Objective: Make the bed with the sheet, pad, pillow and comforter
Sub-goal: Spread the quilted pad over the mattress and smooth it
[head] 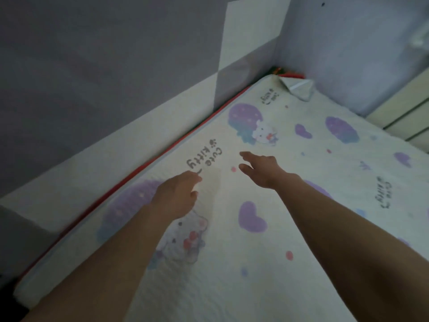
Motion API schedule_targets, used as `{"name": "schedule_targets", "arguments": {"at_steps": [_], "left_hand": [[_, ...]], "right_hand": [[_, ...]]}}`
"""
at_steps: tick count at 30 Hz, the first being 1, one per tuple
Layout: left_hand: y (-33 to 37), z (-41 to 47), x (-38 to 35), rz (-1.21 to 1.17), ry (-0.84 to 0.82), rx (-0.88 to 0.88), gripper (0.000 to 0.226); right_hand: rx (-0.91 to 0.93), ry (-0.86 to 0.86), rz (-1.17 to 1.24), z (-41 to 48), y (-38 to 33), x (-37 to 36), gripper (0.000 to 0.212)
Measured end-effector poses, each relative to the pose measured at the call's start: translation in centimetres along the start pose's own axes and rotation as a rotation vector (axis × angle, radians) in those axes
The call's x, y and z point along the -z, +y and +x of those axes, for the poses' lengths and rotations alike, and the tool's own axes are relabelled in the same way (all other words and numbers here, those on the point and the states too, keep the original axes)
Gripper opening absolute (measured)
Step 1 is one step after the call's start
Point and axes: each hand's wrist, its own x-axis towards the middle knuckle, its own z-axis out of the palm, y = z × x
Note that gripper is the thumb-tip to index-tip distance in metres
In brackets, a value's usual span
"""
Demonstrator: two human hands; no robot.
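Both hands reach over the printed pad (290, 196). The left hand (178, 196), at nine o'clock, has fingers curled together. The right hand (262, 169) has fingers spread apart, empty.

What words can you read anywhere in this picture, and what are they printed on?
"Cute Kitty": dark handwriting-style letters, upside down to the camera, on the cream quilted bed pad with purple cartoon prints, just beyond the left hand.
The same kind of print near the pad's far corner: too small and blurred to read.
Another on the right side of the pad: blurred, not readable for sure.
Nothing written on the walls.
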Motion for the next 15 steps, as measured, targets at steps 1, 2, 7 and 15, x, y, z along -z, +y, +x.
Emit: {"name": "schedule_targets", "arguments": {"at_steps": [1, 2, 7, 15], "left_hand": [[0.7, 1.0, -0.4, 0.014, -0.012, -0.011, 0.042], [1.6, 2.2, -0.9, 0.029, -0.023, -0.021, 0.042], [4.6, 6.3, -3.7, 0.065, -0.059, -0.025, 0.044], [6.3, 10.6, -7.8, 0.130, -0.152, -0.032, 0.044]], "right_hand": [[-0.015, 0.005, 0.001, -0.4, 1.5, 0.1, 0.050], [-0.034, 0.008, 0.005, -0.8, 3.3, 0.3, 0.049], [-0.098, 0.022, 0.055, -1.8, 9.9, -0.1, 0.048], [-0.134, 0.014, 0.138, 0.6, 16.0, -3.0, 0.048]]}}
